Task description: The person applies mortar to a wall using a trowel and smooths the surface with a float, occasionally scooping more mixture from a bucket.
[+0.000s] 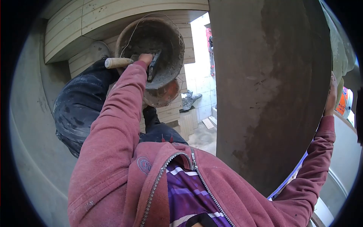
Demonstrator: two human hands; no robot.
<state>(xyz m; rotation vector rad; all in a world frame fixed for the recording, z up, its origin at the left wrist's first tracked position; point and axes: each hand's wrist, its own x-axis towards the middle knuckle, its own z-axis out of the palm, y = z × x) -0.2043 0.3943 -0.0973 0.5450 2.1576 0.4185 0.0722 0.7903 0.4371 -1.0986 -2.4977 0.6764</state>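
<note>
My left hand [145, 58] is closed inside a mortar-stained bucket [126, 36]. It grips a plastering trowel [153, 66], whose grey blade shows almost edge-on. Beside the wrist, a pale wooden handle [119, 63] sticks out over the bucket's rim; what it belongs to is mostly hidden. Far to the right, my right hand [332, 92] lies with straight fingers along the edge of a tall grey plastered surface [280, 83]. Some of that hand is lost behind the edge. Darker damp patches mark the plaster.
An orange-stained container [164, 92] stands beneath the bucket. Ribbed, light-coloured steps [140, 8] rise at the top left. A plain grey wall [32, 132] borders the left side. An orange and white bucket [346, 102] is at the far right. Grey rubble [191, 100] lies on the tiles.
</note>
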